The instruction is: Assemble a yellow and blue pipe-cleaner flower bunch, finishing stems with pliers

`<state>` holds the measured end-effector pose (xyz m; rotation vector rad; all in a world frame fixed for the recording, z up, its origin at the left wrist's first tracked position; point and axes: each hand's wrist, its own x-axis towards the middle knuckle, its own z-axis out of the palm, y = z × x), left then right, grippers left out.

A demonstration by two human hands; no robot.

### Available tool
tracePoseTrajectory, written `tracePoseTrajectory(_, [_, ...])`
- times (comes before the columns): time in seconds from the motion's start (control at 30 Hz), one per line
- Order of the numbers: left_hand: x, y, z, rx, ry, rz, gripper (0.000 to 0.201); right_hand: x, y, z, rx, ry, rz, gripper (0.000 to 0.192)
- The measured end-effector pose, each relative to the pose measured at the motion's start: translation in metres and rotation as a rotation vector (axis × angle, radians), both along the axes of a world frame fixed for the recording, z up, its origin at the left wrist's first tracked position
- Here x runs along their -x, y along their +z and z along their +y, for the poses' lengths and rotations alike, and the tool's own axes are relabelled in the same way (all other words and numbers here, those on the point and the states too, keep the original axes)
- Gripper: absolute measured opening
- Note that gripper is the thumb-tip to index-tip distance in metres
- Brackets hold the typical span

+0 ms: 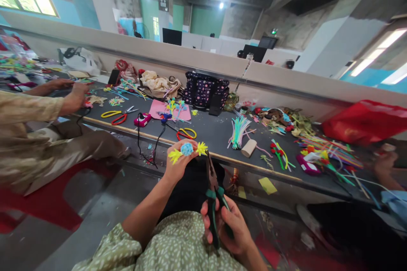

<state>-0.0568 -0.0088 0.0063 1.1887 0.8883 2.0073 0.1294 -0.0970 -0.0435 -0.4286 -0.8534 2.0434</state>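
My left hand (177, 167) is closed on a small bunch of pipe-cleaner flowers, with a fluffy blue flower (187, 149) between two spiky yellow ones; the stems are hidden by my fingers. My right hand (233, 224) wraps around the dark green handles of a pair of long-nose pliers (212, 173). The tips of the pliers point up beside the right-hand yellow flower (201, 148); I cannot tell whether they touch it. Both hands are above my lap, in front of the table edge. Past my left hand lie scissors (186, 133) with red and yellow handles.
On the dark table (210, 135) are a pink sheet (155, 109) with pipe-cleaner flowers, a magenta box (142, 119) with a cord, a patterned bag (203, 89) and a pipe-cleaner bundle (238, 131). Another person's hands (74, 93) work at left; a person's hand (385, 165) shows at right.
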Motion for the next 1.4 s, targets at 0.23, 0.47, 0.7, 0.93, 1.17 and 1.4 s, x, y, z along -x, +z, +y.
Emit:
tracePoseTrajectory(0.23, [0.005,0.004,-0.003,-0.017,-0.016,0.046,0.01,-0.001,0.001,0.001,-0.007,0.023,0.001,0.025])
tracePoseTrajectory(0.47, [0.012,0.001,-0.004,-0.11,-0.048,0.164,0.014,-0.002,-0.002,0.0,-0.036,0.01,-0.022,0.025])
tracePoseTrajectory(0.7, [0.018,0.001,-0.007,-0.197,-0.087,0.258,0.018,-0.001,-0.004,0.0,-0.069,-0.025,-0.05,0.022])
tracePoseTrajectory(0.93, [0.021,0.015,-0.014,-0.254,-0.068,0.354,0.023,-0.002,-0.002,-0.002,-0.109,-0.078,-0.153,0.02])
tracePoseTrajectory(1.17, [0.016,-0.001,-0.005,-0.059,-0.008,0.197,0.015,-0.006,0.001,-0.002,-0.06,-0.01,-0.126,0.026])
tracePoseTrajectory(1.4, [0.007,-0.015,0.007,0.177,-0.173,-0.256,0.024,-0.008,-0.003,-0.002,0.013,0.015,-0.049,0.027])
